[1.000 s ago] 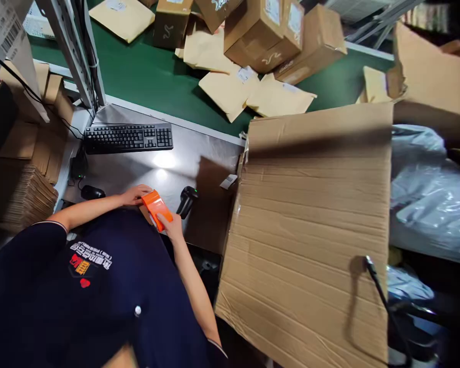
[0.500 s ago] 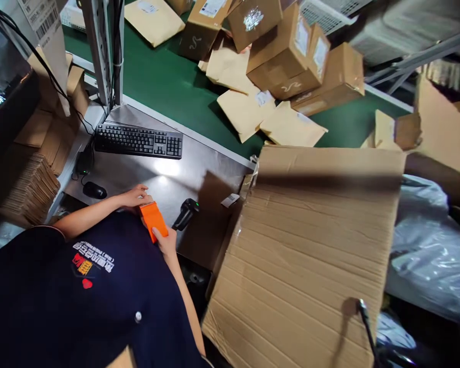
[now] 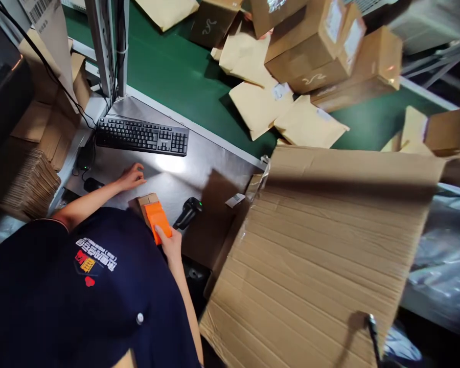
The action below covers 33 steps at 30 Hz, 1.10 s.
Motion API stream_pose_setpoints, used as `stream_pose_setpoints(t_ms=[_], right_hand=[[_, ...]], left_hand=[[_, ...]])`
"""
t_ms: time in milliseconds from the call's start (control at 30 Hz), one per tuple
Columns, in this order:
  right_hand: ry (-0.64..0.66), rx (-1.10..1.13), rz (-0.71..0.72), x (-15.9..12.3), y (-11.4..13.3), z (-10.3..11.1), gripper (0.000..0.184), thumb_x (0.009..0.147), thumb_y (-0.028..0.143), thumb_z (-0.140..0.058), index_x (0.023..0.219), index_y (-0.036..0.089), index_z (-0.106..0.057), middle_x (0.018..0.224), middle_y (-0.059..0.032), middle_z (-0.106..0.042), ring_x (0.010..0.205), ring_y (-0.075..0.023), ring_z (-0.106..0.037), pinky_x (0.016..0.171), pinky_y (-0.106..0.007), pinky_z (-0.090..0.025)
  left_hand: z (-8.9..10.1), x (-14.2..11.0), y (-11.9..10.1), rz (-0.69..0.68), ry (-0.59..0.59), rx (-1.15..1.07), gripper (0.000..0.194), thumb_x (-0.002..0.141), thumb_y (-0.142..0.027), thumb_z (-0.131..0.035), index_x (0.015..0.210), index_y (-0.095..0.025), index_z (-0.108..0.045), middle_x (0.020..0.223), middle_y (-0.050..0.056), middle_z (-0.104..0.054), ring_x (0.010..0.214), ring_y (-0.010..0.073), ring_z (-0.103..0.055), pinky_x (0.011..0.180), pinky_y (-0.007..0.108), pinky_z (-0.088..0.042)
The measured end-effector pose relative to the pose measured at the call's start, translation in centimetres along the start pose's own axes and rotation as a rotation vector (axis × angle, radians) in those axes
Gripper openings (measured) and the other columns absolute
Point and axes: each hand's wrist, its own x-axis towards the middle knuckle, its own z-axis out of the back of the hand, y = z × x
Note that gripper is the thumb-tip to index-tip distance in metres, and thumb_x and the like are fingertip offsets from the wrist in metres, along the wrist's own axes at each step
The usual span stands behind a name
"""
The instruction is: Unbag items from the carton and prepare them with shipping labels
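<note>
My right hand (image 3: 171, 242) grips an orange tape dispenser (image 3: 158, 221), its thumb across the near end. The dispenser rests against a small cardboard box (image 3: 148, 198) close to my body, which hides part of the box. My left hand (image 3: 132, 177) is over the metal table (image 3: 132, 159), away from the box, with its fingers loosely bent and apart and nothing in them. It is between the keyboard (image 3: 142, 135) and the box. Just right of my right hand lies a black barcode scanner (image 3: 187, 212) with a green light.
A black mouse (image 3: 93, 184) lies left of my forearm. To the right stands a large cardboard box (image 3: 322, 245) with a broad flap. Beyond the table, envelopes (image 3: 261, 105) and cartons (image 3: 310, 56) are piled on a green belt (image 3: 176, 76). Folded cardboard (image 3: 34, 179) stands at far left.
My left hand has let go of the box end and moved up and left. More of the small box shows above the orange dispenser. My right hand keeps its grip; the camera view has shifted.
</note>
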Motion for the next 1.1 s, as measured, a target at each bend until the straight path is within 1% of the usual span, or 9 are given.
stream_pose_setpoints(t_ms=[133,333,433,500,667,800,933,1033,1100], right_hand=[[0.019,0.024,-0.036,0.3,0.5,-0.4,0.042,0.070,0.055,-0.076,0.067,0.014,-0.068,0.059,-0.0009,-0.060,0.054,-0.0128,-0.044,0.051,-0.029,-0.041],[0.039,0.018,-0.054,0.4,1.3,-0.9,0.042,0.072,0.055,-0.075,0.073,0.012,-0.073,0.063,-0.0038,-0.065,0.056,-0.0151,-0.049,0.055,-0.031,-0.047],[0.028,0.012,-0.056,0.4,1.1,-0.9,0.045,0.073,0.056,-0.073,0.078,0.012,-0.075,0.065,-0.0050,-0.067,0.057,-0.0159,-0.051,0.057,-0.031,-0.048],[0.029,0.010,-0.059,0.3,1.1,-0.8,0.046,0.073,0.056,-0.072,0.080,0.011,-0.076,0.066,-0.0059,-0.068,0.056,-0.0162,-0.052,0.057,-0.032,-0.049],[0.032,-0.021,-0.053,0.3,1.3,-0.8,0.045,0.075,0.054,-0.071,0.080,0.010,-0.076,0.066,-0.0067,-0.068,0.057,-0.0175,-0.054,0.056,-0.032,-0.049],[0.021,-0.020,-0.043,0.3,1.3,-1.0,0.047,0.076,0.057,-0.070,0.082,0.010,-0.076,0.068,-0.0074,-0.069,0.059,-0.0188,-0.055,0.058,-0.033,-0.051],[0.022,-0.002,-0.025,0.6,1.1,-1.2,0.052,0.075,0.060,-0.069,0.085,0.009,-0.077,0.069,-0.0084,-0.070,0.059,-0.0185,-0.055,0.057,-0.033,-0.050],[0.026,-0.004,0.003,0.9,0.8,-1.3,0.049,0.077,0.059,-0.068,0.079,0.010,-0.075,0.066,-0.0068,-0.066,0.058,-0.0170,-0.052,0.055,-0.031,-0.046],[0.012,-0.015,0.024,1.0,0.5,-1.4,0.047,0.077,0.059,-0.067,0.071,0.012,-0.071,0.060,-0.0045,-0.061,0.055,-0.0154,-0.048,0.052,-0.029,-0.040]], left_hand=[[-1.2,-0.1,1.2,0.072,0.040,0.023,0.024,0.087,-0.037,-0.066,0.073,-0.018,-0.065,0.122,0.008,-0.056,0.097,0.0203,-0.060,0.094,0.037,-0.048],[-4.9,-2.2,1.1,0.107,0.083,0.078,0.023,0.092,-0.035,-0.062,0.077,-0.017,-0.067,0.121,0.008,-0.059,0.108,0.0230,-0.057,0.107,0.043,-0.042],[-5.4,-2.6,0.5,0.117,0.085,0.088,0.020,0.092,-0.036,-0.064,0.096,-0.018,-0.071,0.137,0.010,-0.056,0.125,0.0298,-0.050,0.117,0.052,-0.031],[-4.9,-2.7,0.2,0.120,0.091,0.062,0.033,0.091,-0.039,-0.064,0.115,-0.017,-0.070,0.146,0.014,-0.051,0.137,0.0349,-0.043,0.121,0.056,-0.026],[-4.6,-4.1,-0.6,0.093,0.271,-0.130,0.057,0.106,-0.046,-0.024,0.137,-0.018,-0.062,0.145,0.009,-0.063,0.135,0.0252,-0.055,0.118,0.040,-0.040],[-4.5,-5.3,-0.8,0.137,0.428,-0.296,0.069,0.106,-0.052,-0.011,0.156,-0.017,-0.042,0.164,0.007,-0.043,0.151,0.0234,-0.041,0.127,0.040,-0.030],[-1.5,-3.4,-0.5,0.084,0.566,-0.252,0.077,0.097,-0.064,-0.044,0.157,-0.016,-0.040,0.167,0.012,-0.036,0.155,0.0301,-0.034,0.128,0.046,-0.026],[0.5,-0.7,-1.0,-0.169,0.702,-0.084,0.104,0.078,-0.060,-0.076,0.161,-0.016,-0.031,0.171,0.016,-0.023,0.158,0.0354,-0.024,0.129,0.048,-0.022],[0.7,0.7,-1.9,-0.321,0.765,0.090,0.117,0.072,-0.056,-0.082,0.163,-0.014,-0.023,0.171,0.020,-0.022,0.156,0.0384,-0.026,0.128,0.049,-0.024]])
